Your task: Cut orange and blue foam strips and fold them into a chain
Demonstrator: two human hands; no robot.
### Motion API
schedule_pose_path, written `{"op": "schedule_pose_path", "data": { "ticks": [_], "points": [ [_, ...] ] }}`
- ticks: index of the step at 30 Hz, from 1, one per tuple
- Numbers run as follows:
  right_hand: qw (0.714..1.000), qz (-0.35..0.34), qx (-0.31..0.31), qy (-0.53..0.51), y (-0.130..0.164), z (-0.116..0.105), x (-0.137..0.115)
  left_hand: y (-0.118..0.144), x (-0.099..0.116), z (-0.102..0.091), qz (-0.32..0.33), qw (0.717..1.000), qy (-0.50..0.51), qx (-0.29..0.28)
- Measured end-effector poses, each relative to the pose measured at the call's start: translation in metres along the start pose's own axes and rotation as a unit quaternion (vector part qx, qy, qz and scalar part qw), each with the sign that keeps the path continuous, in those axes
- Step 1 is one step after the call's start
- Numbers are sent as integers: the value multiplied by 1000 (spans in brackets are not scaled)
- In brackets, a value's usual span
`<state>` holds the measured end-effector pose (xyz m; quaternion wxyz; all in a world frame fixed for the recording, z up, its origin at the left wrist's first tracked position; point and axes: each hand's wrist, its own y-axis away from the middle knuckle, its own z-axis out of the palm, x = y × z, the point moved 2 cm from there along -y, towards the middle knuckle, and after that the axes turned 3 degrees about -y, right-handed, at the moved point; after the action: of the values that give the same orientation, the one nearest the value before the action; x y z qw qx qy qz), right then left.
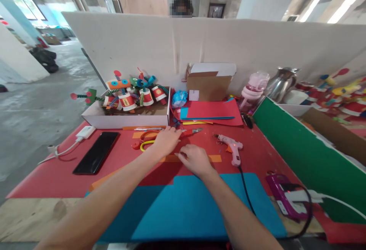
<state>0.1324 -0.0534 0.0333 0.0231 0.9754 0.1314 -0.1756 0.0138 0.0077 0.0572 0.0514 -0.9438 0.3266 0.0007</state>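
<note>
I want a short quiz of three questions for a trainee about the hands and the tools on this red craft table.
1. True or false: the pink glue gun lies on the table, held by no hand.
2. What lies under the right hand? A) orange paper strip B) black phone C) blue sheet
3. Which hand is nearer to the scissors?

Key: 1 true; 2 A; 3 the left hand.

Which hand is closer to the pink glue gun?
The right hand. It rests on the orange paper strip, just left of the glue gun. The left hand sits farther left, by the scissors.
</note>
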Motion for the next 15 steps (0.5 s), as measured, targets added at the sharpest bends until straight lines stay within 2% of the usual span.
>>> {"op": "schedule_pose_path", "data": {
  "ticks": [4, 7, 10, 15],
  "points": [
    [1000, 11, -11, 0, -1, 1, 2, -8, 21, 7, 2, 1000, -12, 13],
    [1000, 19, -10, -4, -1, 0, 3, 1, 19, 6, 9, 1000, -8, 10],
    [1000, 6, -9, -11, 0, -1, 2, 21, -5, -2, 2, 1000, 1, 23],
    [1000, -14, -17, -2, 0, -1, 1, 53, -81, -12, -80, 995, -40, 43]
  ]
}}
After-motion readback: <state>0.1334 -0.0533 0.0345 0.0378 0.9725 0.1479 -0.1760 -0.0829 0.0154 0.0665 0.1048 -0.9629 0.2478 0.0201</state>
